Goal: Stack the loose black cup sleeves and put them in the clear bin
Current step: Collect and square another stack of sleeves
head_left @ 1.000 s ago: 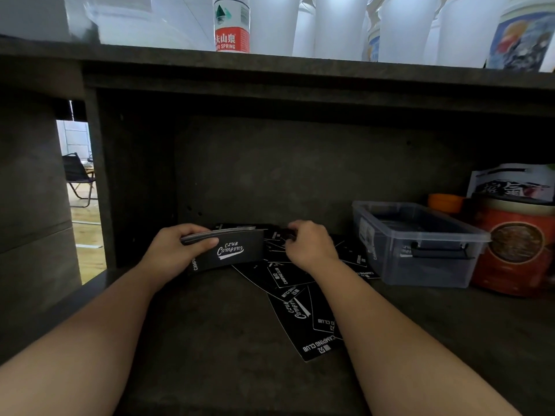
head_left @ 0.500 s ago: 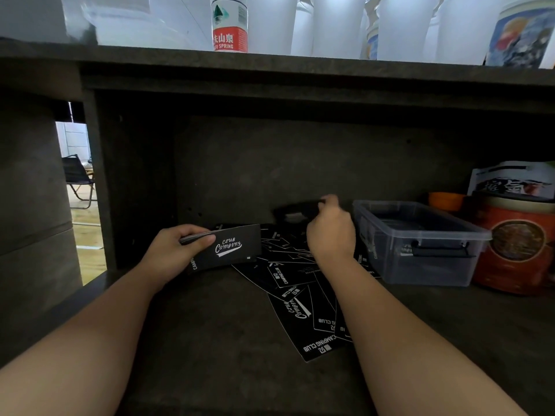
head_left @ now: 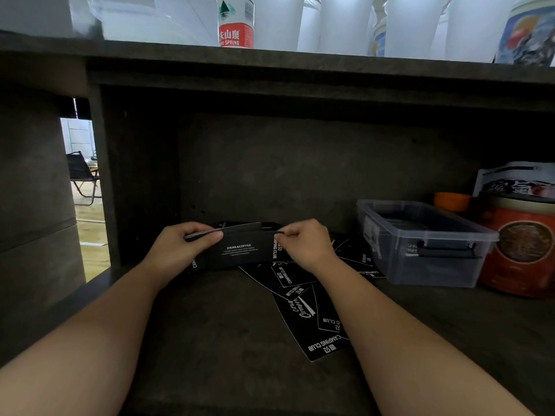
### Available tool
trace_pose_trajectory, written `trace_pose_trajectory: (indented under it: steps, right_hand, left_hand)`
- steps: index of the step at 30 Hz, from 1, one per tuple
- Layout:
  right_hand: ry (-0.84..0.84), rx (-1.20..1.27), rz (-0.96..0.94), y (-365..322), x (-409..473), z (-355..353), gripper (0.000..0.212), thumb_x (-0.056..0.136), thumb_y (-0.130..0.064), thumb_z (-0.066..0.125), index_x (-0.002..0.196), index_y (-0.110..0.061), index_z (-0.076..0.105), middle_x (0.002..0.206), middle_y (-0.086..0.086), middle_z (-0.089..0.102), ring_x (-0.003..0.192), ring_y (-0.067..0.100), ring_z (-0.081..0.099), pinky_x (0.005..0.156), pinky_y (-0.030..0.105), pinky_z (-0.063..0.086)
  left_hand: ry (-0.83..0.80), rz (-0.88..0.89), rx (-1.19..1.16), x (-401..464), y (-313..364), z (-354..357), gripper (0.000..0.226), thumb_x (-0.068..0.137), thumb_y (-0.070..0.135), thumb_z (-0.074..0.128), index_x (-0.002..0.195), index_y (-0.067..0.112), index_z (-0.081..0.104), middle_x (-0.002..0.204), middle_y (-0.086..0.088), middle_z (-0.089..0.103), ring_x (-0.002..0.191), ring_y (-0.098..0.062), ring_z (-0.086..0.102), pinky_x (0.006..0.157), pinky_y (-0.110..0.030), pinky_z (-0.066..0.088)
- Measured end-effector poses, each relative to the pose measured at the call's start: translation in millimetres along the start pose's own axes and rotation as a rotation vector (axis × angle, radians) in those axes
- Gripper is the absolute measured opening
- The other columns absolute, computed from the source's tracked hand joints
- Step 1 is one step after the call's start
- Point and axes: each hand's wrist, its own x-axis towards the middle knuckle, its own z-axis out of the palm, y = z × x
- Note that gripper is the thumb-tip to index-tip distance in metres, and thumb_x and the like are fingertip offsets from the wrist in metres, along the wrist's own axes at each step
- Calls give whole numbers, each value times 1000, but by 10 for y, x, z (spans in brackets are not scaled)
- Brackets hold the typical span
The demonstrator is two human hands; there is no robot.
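My left hand grips the left end of a small stack of flat black cup sleeves, held on edge above the shelf; the front one reads "DRINK&COFFEE". My right hand pinches the right end of the front sleeve against the stack. Several loose black sleeves with white print lie fanned out on the dark shelf below and behind my hands. The clear bin stands to the right of my right hand, open at the top, with some dark sleeves dimly visible inside.
A red canister stands right of the bin, with an orange lid and a printed bag behind. The upper shelf hangs low overhead, carrying a water bottle and white cups. A side wall closes the left.
My right hand lifted a sleeve from the back of the pile, carried it left and set it against the front of the stack in my left hand.
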Motion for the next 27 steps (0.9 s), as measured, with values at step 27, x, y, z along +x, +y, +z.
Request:
trace_pose_trajectory:
  steps: [27]
  right_hand:
    - [-184, -482, 221, 222, 115, -138, 43, 86, -27, 68, 126, -15, 58, 126, 8, 58, 114, 26, 56, 95, 38, 48]
  left_hand:
    - [-45, -2, 70, 34, -52, -18, 30, 73, 23, 83, 100, 27, 70, 101, 7, 70, 96, -9, 65, 83, -27, 50]
